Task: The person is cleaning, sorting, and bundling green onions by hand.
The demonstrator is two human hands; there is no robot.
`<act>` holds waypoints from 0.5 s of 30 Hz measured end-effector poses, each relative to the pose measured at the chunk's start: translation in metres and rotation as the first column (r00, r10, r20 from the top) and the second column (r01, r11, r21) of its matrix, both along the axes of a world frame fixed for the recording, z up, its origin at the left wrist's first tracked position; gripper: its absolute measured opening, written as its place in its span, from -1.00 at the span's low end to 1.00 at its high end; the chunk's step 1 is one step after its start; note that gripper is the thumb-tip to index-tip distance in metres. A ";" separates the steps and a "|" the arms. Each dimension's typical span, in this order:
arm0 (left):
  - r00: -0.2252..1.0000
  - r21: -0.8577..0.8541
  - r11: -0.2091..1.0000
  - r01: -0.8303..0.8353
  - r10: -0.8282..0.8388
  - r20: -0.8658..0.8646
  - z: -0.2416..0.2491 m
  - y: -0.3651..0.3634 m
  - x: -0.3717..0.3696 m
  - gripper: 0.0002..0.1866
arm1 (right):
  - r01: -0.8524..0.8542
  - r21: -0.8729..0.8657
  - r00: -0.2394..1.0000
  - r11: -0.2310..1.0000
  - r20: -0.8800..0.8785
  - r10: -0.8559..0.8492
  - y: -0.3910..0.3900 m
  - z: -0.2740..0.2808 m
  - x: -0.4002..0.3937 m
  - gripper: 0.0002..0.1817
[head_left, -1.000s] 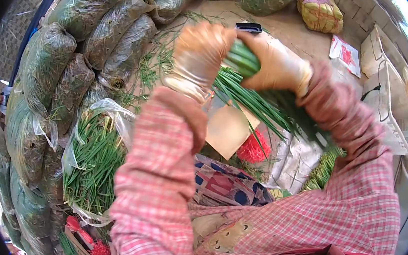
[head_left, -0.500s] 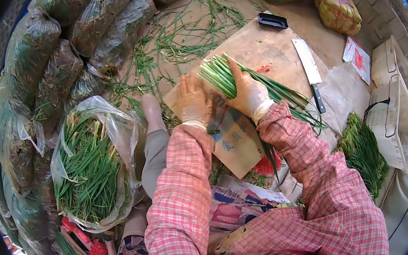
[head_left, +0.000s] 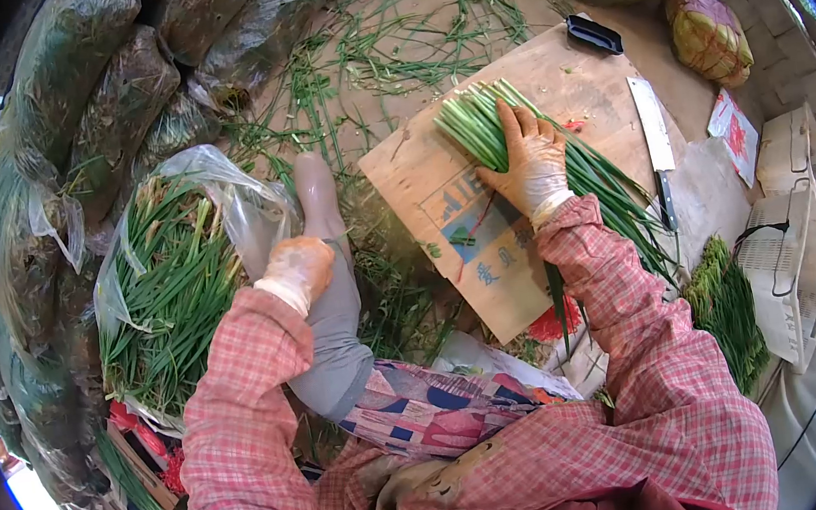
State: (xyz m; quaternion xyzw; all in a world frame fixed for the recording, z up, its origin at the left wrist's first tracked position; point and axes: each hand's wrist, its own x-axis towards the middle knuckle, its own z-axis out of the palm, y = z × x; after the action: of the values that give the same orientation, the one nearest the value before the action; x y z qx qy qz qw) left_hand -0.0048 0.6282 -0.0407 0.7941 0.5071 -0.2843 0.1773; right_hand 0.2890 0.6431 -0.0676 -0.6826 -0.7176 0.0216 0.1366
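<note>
Across the wooden board [head_left: 590,83], the right hand [head_left: 531,165] is holding a bunch of green stalks [head_left: 479,131] in a broad grip, its fingers lying over the stalks and its thumb reaching along their left side. The pale cut ends are pointing toward the board's far left edge, while the darker leaves are trailing past the wrist and over the board's right side. Near the lower-left side of the board but apart from it, the left hand [head_left: 299,267] is curling its fingers just beside an open clear bag [head_left: 247,208] full of green stalks; whether it is gripping anything, I cannot tell. A boot [head_left: 318,195] is standing between that bag and the board.

To the right of the bunch, a knife [head_left: 653,126] is lying with its blade pointing away and its dark handle nearer the person. At the board's far corner a black tray [head_left: 594,34] is resting. Red stringy material [head_left: 554,319] is showing at the near edge, and a second green bundle [head_left: 726,309] is lying beside a white basket [head_left: 779,243]. Beyond the board, loose stalks [head_left: 405,49] are scattering over the floor, and stuffed bags [head_left: 75,66] are crowding the left.
</note>
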 end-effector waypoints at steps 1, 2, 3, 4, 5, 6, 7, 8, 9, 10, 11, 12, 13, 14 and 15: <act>0.997 0.037 0.998 -0.052 0.050 0.055 0.006 -0.005 0.001 -0.60 | 0.016 -0.001 1.000 1.000 -0.007 -0.016 0.000 0.000 -0.002 -0.01; 0.989 0.072 0.992 -0.104 0.095 0.113 0.009 -0.009 0.006 -0.61 | 0.017 -0.001 1.000 1.000 0.001 -0.017 0.000 -0.001 -0.003 -0.02; 0.942 0.260 0.960 -0.105 0.012 0.335 0.004 -0.013 0.018 -0.63 | 0.019 -0.002 1.000 1.000 0.011 -0.019 0.000 -0.001 -0.004 -0.02; 0.845 0.434 0.888 -0.153 -0.110 0.523 -0.006 -0.015 0.036 -0.65 | 0.020 0.000 0.999 1.000 0.025 -0.020 0.000 -0.001 -0.003 -0.03; 0.782 0.403 0.901 -0.162 -0.132 0.610 -0.016 -0.017 0.059 -0.64 | 0.005 0.058 0.998 0.998 0.062 -0.008 -0.001 -0.003 -0.003 -0.04; 0.713 0.379 0.909 -0.171 -0.151 0.685 -0.021 -0.017 0.081 -0.63 | 0.011 0.045 0.996 0.999 0.084 -0.014 0.000 -0.002 -0.001 -0.04; 0.688 0.280 0.957 -0.075 -0.153 0.709 -0.014 -0.017 0.100 -0.57 | 0.002 0.039 0.995 0.999 0.095 -0.006 0.002 -0.001 0.003 -0.03; 0.735 0.326 0.945 0.009 -0.227 0.638 -0.048 -0.024 0.114 -0.55 | -0.029 0.030 0.996 0.999 0.090 0.026 0.005 -0.003 -0.001 -0.03; 0.664 0.466 0.884 -0.029 -0.332 0.670 -0.063 -0.042 0.116 -0.55 | -0.041 0.006 0.997 0.999 0.070 0.041 0.007 0.000 -0.003 -0.03; 0.667 0.461 0.881 -0.105 -0.281 0.690 -0.090 -0.060 0.119 -0.56 | -0.059 -0.020 0.997 0.998 0.047 0.060 0.007 0.003 -0.006 -0.02; 0.770 0.474 0.880 0.033 -0.325 0.549 -0.070 -0.079 0.107 -0.58 | -0.053 -0.003 0.994 0.999 0.091 0.054 0.004 0.001 -0.009 0.01; 0.836 0.194 0.977 0.090 -0.180 0.519 -0.045 -0.098 0.096 -0.61 | -0.028 0.018 0.988 0.999 0.151 0.025 0.002 0.001 -0.009 0.03; 0.884 -0.228 0.965 0.132 -0.011 0.468 -0.014 -0.107 0.082 -0.61 | -0.005 -0.014 0.980 1.000 0.197 0.008 0.000 0.004 -0.013 0.06; 0.930 -0.492 0.861 0.131 0.066 0.363 0.029 -0.112 0.064 -0.62 | 0.031 -0.048 0.966 0.998 0.257 -0.017 -0.004 0.008 -0.012 0.09; 0.873 -0.465 0.857 0.224 0.036 0.486 0.037 -0.128 0.045 -0.60 | 0.012 -0.086 0.969 0.996 0.247 0.010 -0.003 0.007 -0.010 0.15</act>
State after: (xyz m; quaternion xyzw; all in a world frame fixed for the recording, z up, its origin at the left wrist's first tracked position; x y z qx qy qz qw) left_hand 0.0406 0.5006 -0.0039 0.7887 0.3137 -0.2109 0.4847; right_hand 0.2790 0.6401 -0.0602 -0.6857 -0.7270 -0.0323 0.0163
